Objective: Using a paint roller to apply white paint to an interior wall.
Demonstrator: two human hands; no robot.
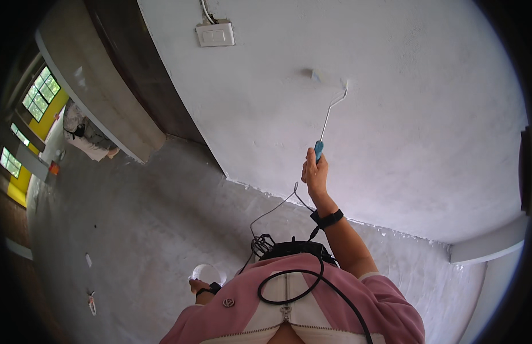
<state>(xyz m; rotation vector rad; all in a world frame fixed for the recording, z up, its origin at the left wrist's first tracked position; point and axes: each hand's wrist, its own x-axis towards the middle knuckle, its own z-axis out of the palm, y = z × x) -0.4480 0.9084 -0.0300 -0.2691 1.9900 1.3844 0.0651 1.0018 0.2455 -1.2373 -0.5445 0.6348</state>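
A paint roller [319,148] with a blue handle and a bent metal rod is gripped in my right hand [315,175], its fingers wrapped round the handle. The pale roller head, faint against the wall, is up by the white wall [392,114], below and right of a light switch. Low at my left side, my left hand [196,285] holds the rim of a white bucket [207,274]. My body hides part of the bucket, and what is in it does not show clearly.
A white switch plate [215,35] with a cable above it sits on the wall. Black cords [289,286] hang across my chest. Grey concrete floor [134,229] carries small scraps. Beyond an opening at the left, another person [85,135] bends near yellow walls and windows.
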